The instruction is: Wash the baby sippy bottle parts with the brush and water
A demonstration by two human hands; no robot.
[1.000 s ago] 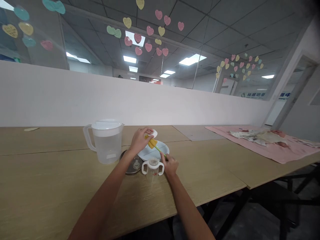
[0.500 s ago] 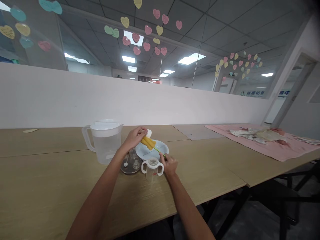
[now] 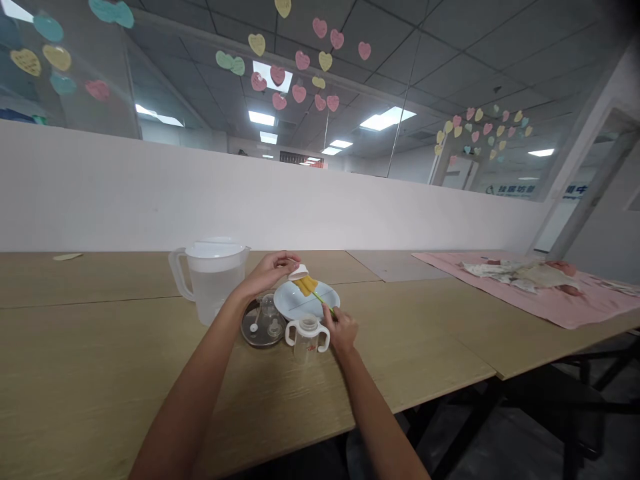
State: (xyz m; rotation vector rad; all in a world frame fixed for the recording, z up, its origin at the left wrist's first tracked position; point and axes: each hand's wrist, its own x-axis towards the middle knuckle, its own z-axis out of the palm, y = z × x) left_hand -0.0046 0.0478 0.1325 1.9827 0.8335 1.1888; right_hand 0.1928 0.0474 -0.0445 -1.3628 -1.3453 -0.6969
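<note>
My left hand (image 3: 273,271) pinches a small white cap (image 3: 299,271) above the far rim of a white bowl (image 3: 331,300). In my right hand (image 3: 343,329) is the green handle of a bottle brush (image 3: 306,287); its yellow sponge head meets the cap's open side, though I cannot tell how far inside it sits. A clear baby bottle (image 3: 305,348) with two white handles stands uncapped in front of the bowl, just left of my right hand. Beside it, a round metal tray (image 3: 256,341) holds a clear nipple (image 3: 275,327) and other small clear parts.
A translucent lidded pitcher (image 3: 215,293) with liquid in it stands left of the tray. On the right, a pink cloth (image 3: 555,310) bears crumpled fabric and what looks like a doll. The table's (image 3: 425,347) front edge runs at lower right; a white wall (image 3: 300,213) rises behind.
The white cap has tilted over and come down onto the end of the yellow sponge, where before my left fingers were on the sponge beside it. My right hand stays about where it was.
</note>
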